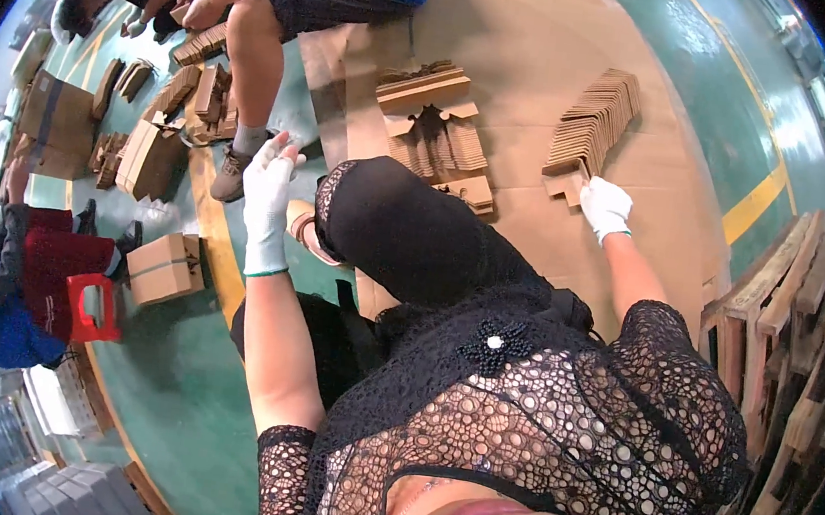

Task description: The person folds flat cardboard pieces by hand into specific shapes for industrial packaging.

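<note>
My left hand (267,204), in a white glove with bare fingertips, is raised beside my knee. Its fingers are stretched out and nothing shows in them. My right hand (606,207), also gloved, grips the edge of a folded cardboard piece (568,183) at the near end of a leaning row of cardboard pieces (598,121); its fingertips are partly hidden. Left of that row, a second stack of notched cardboard pieces (440,140) lies ahead of my knee. Both stacks rest on a large brown cardboard sheet (532,29).
Wooden pallets (789,307) stand close on my right. At upper left, a co-worker's leg (254,65) is near bundled cardboard pieces (149,158). A carton (165,268), a red stool (93,308) and another person in blue (4,320) are farther left.
</note>
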Motion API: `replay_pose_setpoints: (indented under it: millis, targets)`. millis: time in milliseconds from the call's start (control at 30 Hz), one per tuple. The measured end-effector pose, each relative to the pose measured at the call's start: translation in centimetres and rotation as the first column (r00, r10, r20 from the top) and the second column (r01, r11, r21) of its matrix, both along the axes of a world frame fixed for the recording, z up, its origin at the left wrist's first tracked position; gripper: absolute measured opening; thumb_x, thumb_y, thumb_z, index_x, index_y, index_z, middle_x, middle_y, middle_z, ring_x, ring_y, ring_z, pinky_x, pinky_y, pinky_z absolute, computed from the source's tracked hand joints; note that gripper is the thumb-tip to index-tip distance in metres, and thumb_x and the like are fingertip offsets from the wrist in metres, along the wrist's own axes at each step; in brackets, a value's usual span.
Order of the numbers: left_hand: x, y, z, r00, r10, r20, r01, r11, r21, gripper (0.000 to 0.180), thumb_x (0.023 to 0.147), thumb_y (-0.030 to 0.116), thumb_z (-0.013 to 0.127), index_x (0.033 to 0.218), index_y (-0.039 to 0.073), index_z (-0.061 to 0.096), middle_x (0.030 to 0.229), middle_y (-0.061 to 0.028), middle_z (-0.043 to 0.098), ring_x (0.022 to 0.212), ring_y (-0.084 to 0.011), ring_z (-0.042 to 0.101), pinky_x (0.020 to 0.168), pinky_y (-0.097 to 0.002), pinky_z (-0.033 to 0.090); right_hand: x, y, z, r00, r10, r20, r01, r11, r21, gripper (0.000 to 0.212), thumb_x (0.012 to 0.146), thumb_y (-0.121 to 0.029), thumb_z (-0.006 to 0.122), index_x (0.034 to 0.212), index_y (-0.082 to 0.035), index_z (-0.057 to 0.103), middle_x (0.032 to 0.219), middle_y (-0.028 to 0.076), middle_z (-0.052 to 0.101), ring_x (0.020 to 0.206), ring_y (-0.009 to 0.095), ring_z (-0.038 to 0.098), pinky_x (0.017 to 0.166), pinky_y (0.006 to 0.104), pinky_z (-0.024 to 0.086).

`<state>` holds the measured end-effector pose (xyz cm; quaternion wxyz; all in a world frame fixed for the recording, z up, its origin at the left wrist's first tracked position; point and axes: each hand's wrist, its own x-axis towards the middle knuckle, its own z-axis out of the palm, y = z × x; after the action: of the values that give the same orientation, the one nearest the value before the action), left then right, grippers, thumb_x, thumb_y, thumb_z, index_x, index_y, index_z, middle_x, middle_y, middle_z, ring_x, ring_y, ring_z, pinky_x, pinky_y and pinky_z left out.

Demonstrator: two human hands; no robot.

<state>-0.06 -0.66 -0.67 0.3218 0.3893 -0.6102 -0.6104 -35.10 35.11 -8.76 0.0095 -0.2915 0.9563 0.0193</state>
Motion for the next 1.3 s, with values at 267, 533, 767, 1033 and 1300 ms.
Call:
replay_pose_setpoints:
  millis: [267,533,767,1033,1300]
  targets:
    - [-0.1,-0.2,-0.1,1.0,0.007,-0.019,-0.007,1.0,0.008,0.038,0.086,0.013,0.057,0.119,-0.005,0.05,0.102,-0.0064,0.062,0.08,-0.0078,0.057,0.069,-0.0204,0.043,-2.2,-0.5,-0.2,1.0,0.007,0.014,-0.01,0.97,0.242,0.035,0.085,-0.038,0.047,0.086,-0.011,0.069,0.089,0.012,0.067,0.085,0.03,0.064,0.068,0.0453,0.048]
    - [-0.3,0.2,0.1,0.998,0.03,-0.053,-0.029,1.0,0.009,0.041,0.086,0.01,0.057,0.122,-0.007,0.047,0.106,-0.0113,0.061,0.085,-0.0123,0.058,0.078,-0.0244,0.045,3.8,-12.5,5.4,0.839,0.54,-0.064,-0.544,0.829,-0.133,0.033,0.076,-0.025,0.056,0.103,-0.007,0.062,0.105,0.013,0.063,0.092,0.03,0.061,0.076,0.0407,0.049]
    - [0.4,0.0,-0.5,0.994,0.058,0.09,-0.047,0.992,-0.118,0.046,0.084,0.015,0.058,0.123,-0.006,0.047,0.108,-0.0142,0.062,0.091,-0.0141,0.06,0.082,-0.0256,0.045,5.8,-22.7,2.2,0.596,0.698,-0.398,-0.789,0.601,-0.127,0.063,0.068,-0.016,0.063,0.128,-0.007,0.044,0.138,0.016,0.037,0.122,0.03,0.04,0.098,0.0429,0.034]
    - [-0.2,0.1,-0.7,0.995,-0.01,0.102,0.026,0.987,-0.159,0.044,0.085,0.016,0.057,0.123,-0.004,0.048,0.108,-0.0129,0.062,0.091,-0.0134,0.058,0.081,-0.0254,0.044,5.7,-21.9,1.2,0.535,0.689,-0.489,-0.833,0.527,-0.169,0.03,0.073,-0.01,0.056,0.102,-0.004,0.056,0.134,0.014,0.043,0.118,0.029,0.044,0.097,0.0426,0.034]
    - [-0.5,0.5,-0.5,0.979,-0.103,0.174,0.132,0.977,-0.168,0.044,0.086,0.021,0.054,0.121,-0.006,0.049,0.111,-0.0188,0.06,0.102,-0.0197,0.058,0.088,-0.0285,0.042,4.9,-21.8,1.8,0.459,0.713,-0.53,-0.885,0.418,-0.204,0.021,0.077,-0.007,0.053,0.098,-0.005,0.058,0.125,0.014,0.052,0.107,0.028,0.053,0.088,0.0416,0.04]
